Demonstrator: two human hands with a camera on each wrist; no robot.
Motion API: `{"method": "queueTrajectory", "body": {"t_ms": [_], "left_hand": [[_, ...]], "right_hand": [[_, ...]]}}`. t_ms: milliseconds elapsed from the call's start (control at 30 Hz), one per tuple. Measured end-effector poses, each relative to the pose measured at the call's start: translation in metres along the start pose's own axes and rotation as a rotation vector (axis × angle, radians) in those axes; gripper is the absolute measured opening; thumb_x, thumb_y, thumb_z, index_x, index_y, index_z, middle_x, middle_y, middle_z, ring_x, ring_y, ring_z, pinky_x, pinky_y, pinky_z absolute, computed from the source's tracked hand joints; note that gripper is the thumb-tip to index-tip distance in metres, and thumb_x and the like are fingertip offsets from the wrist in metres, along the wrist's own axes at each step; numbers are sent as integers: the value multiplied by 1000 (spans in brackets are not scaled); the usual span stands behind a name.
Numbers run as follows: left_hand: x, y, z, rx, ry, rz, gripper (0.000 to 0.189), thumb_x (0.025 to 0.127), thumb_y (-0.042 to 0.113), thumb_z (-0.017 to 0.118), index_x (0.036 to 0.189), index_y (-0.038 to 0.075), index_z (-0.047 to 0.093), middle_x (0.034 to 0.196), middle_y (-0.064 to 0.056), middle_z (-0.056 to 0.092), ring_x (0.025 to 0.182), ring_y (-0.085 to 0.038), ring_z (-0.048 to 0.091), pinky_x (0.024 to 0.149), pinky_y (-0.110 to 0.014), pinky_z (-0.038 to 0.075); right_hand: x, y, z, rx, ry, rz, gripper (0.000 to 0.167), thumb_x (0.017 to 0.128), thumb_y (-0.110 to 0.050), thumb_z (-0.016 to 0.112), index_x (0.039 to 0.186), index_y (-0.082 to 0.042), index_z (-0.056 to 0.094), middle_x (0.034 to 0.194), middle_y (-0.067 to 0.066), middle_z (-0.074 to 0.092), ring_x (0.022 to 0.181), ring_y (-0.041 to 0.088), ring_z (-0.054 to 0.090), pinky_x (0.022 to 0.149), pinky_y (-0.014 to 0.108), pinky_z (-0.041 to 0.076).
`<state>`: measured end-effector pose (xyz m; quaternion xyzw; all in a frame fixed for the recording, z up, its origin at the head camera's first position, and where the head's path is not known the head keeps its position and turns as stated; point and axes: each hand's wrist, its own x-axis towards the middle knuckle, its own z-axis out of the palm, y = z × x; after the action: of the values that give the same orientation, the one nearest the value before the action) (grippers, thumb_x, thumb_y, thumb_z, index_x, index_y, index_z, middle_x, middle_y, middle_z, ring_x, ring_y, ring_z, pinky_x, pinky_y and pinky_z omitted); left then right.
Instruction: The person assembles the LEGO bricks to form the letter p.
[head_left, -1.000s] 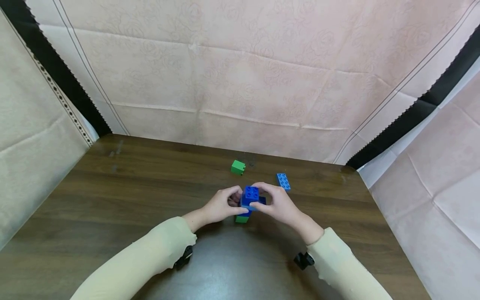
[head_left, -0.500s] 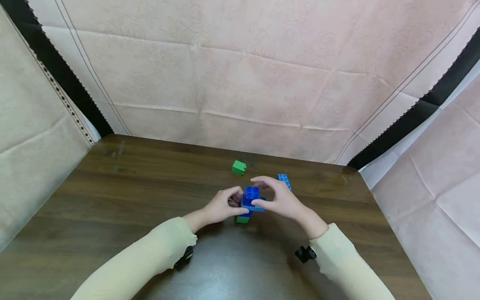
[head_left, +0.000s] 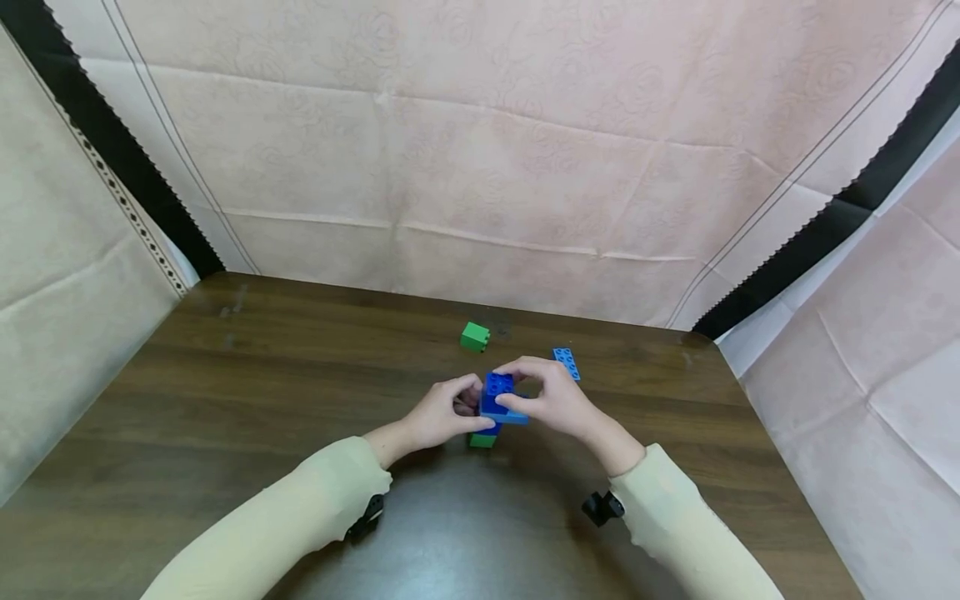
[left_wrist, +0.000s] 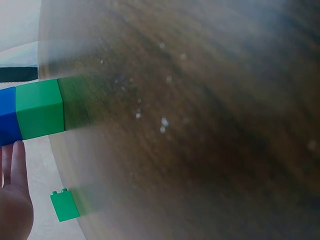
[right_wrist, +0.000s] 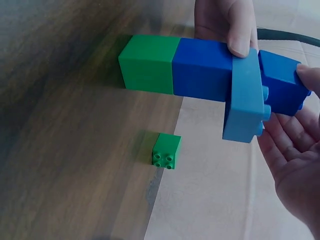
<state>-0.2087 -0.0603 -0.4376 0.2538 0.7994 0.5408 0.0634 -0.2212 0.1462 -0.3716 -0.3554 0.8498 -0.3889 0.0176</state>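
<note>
A stack of toy building bricks stands upright on the table: a green brick (right_wrist: 150, 62) at the bottom, a dark blue brick (right_wrist: 202, 67) above it, then a longer light blue brick (right_wrist: 245, 95) jutting out to one side. On top sits another dark blue brick (head_left: 498, 384), slightly askew to the light blue one in the right wrist view. My left hand (head_left: 441, 410) grips the stack from the left, its thumb where the lower blue and light blue bricks meet. My right hand (head_left: 553, 402) pinches the top blue brick between thumb and fingers.
A loose green brick (head_left: 475, 336) lies on the wooden table (head_left: 300, 358) beyond the stack. Right of it lies a flat light blue brick (head_left: 566, 363), just past the right hand. Pale patterned cloth (head_left: 480, 183) hangs behind the table's far edge.
My right fingers came away from the top blue brick's far side half a second ago and now close on it again. That brick has shifted slightly left. The left hand stays put.
</note>
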Motion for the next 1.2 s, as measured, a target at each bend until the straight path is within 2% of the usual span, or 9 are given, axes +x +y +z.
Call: {"method": "queueTrajectory", "body": {"t_ms": [133,300,467,700,833,967,1200], "left_hand": [[-1,-2,1,2,0,-10,28,83,22,71,100,10,53,95,-6,62,87,-13,61,81,-29,54],[-1,-4,1,-7,4,3,28,83,23,71,100,10,53,95,-6,63,87,-13,61,80,-28,54],[0,-3,2,-14,2,8,28,83,22,71,100,8,53,95,-8,62,87,-14,61,81,-30,55],[0,0,1,-16,-15,-5,27,83,21,71,100,8,53,97,-9,63,89,-16,61,82,-31,54],[0,0,0,-28,-16,0,27,83,18,71,101,7,54,98,-10,63,90,-18,61,83,-34,54],[0,0,-1,-22,-12,2,27,83,18,71,101,6,53,98,-10,63,89,-17,61,82,-33,54],[0,-1,0,-15,-13,-2,27,84,20,71,100,8,54,97,-8,63,89,-15,61,83,-31,54]], "right_hand": [[1,0,-1,21,-22,27,30,83,-21,71,111,-10,66,101,2,69,91,15,59,86,46,50],[2,-3,-2,-6,-47,41,32,84,-22,70,114,-11,65,102,2,69,93,15,60,87,44,50],[1,-6,-2,-24,-38,55,32,84,-23,71,113,-11,65,102,1,69,92,14,60,86,42,51],[0,-10,-3,-11,-26,123,31,82,-23,72,110,-11,67,99,0,70,91,14,61,84,39,52],[1,-11,-2,-42,-22,89,31,81,-24,73,108,-10,67,97,0,70,90,13,61,83,38,53],[0,-7,3,-76,2,19,32,81,-22,74,108,-7,66,98,2,70,90,14,62,85,41,52],[-2,-4,8,-33,44,8,32,80,-18,74,108,-7,66,101,5,69,94,17,63,86,45,52]]}}
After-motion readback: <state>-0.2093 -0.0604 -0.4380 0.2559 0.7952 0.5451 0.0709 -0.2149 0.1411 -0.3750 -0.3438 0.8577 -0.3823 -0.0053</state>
